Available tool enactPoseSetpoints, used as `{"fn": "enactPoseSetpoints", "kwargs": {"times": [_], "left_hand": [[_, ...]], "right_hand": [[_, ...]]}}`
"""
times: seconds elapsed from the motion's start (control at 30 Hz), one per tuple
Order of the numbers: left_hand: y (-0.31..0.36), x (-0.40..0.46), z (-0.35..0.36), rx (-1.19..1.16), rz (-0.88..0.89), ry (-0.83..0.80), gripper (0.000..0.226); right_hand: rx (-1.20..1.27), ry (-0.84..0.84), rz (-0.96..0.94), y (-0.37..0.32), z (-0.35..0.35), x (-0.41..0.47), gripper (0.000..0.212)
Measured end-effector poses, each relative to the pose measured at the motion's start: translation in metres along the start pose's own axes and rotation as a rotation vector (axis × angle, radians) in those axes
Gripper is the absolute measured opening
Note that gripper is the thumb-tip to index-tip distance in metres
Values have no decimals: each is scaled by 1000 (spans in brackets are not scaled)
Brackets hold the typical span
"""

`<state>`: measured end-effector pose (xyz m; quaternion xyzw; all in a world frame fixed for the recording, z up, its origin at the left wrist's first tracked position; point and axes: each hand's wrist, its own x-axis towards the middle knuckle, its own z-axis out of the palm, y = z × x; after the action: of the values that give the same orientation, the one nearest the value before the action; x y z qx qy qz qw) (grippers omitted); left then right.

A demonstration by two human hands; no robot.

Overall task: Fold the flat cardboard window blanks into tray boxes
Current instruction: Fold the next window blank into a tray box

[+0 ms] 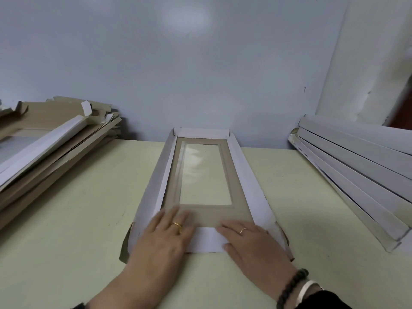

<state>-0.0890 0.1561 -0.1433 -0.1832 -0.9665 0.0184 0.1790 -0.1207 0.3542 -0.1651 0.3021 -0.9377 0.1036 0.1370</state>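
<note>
A long cardboard window blank (240, 181) lies lengthwise in the middle of the pale green table (84, 208), brown inside, with a clear film window (204, 175). Its white side and far flaps are folded inward. Near me the white end flap (206, 239) is folded over the brown panel. My left hand (165, 233) presses flat on the flap's left part, fingers straight. My right hand (254, 241) presses flat on its right part.
A stack of flat brown and white blanks (55, 139) lies at the back left. A leaning stack of folded white tray boxes (356, 172) fills the right side. A blue-grey wall (178, 74) stands right behind the table.
</note>
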Motion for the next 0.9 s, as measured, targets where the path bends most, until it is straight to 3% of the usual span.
{"fn": "enactPoseSetpoints", "kwargs": {"times": [0.1, 0.23, 0.43, 0.57, 0.7, 0.83, 0.9], "left_hand": [[15, 2, 6, -209, 35, -197, 40], [-3, 3, 23, -409, 8, -265, 55], [-27, -7, 20, -561, -148, -191, 45], [-32, -9, 14, -547, -205, -130, 29], [-23, 1, 7, -301, -215, -24, 35], [-10, 9, -1, -91, -146, 80, 34], [-3, 12, 4, -111, -146, 51, 35]], "right_hand": [[76, -127, -30, 3, -2, 4, 47], [182, -184, -25, 27, 0, -4, 53], [280, -78, 80, 39, -13, -12, 42], [271, 15, 71, 36, -12, -11, 19], [50, 138, 73, 25, -13, -7, 8], [-89, 231, 46, 18, -14, 6, 26], [-140, 224, 67, 18, -12, 12, 30]]}}
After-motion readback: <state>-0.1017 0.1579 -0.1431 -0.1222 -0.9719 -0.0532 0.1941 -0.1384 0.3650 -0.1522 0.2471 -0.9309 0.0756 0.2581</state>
